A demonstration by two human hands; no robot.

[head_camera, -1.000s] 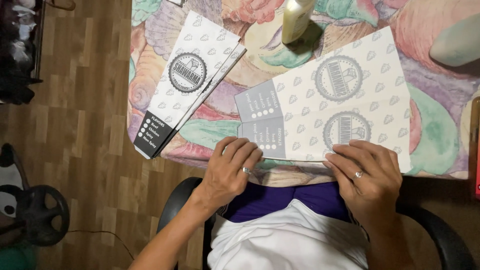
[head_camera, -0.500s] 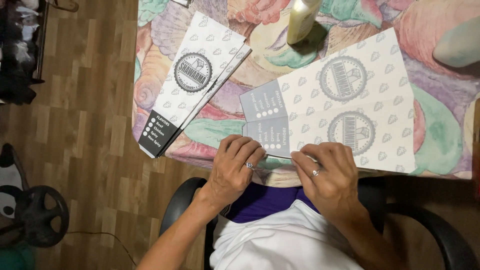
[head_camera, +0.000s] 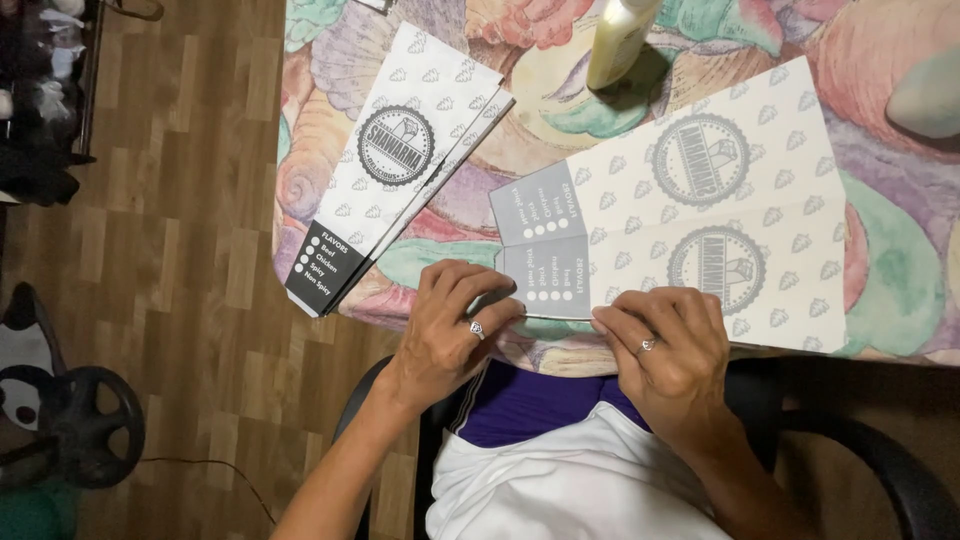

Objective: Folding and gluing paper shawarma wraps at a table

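Observation:
A flat white printed paper sheet [head_camera: 690, 215] with round grey emblems and a grey panel at its left end lies on the table. My left hand [head_camera: 450, 330] presses fingertips on the sheet's near left corner by the grey panel. My right hand [head_camera: 670, 350] rests on the sheet's near edge, fingers curled over it, a ring showing. Both hands lie close together at the table's near edge. To the left a folded bag of the same print [head_camera: 395, 165] with a black end lies slanted, partly over the table edge.
The table [head_camera: 900, 280] wears a pastel cloth with shell patterns. A pale bottle [head_camera: 618, 40] stands at the far side. A grey rounded object [head_camera: 925, 100] sits at the right edge. Wooden floor [head_camera: 180, 250] and a black wheeled item [head_camera: 85, 425] lie to the left; I sit in a black chair.
My right hand has slid left along the sheet's near edge toward my left hand. The left hand stays at the near left corner.

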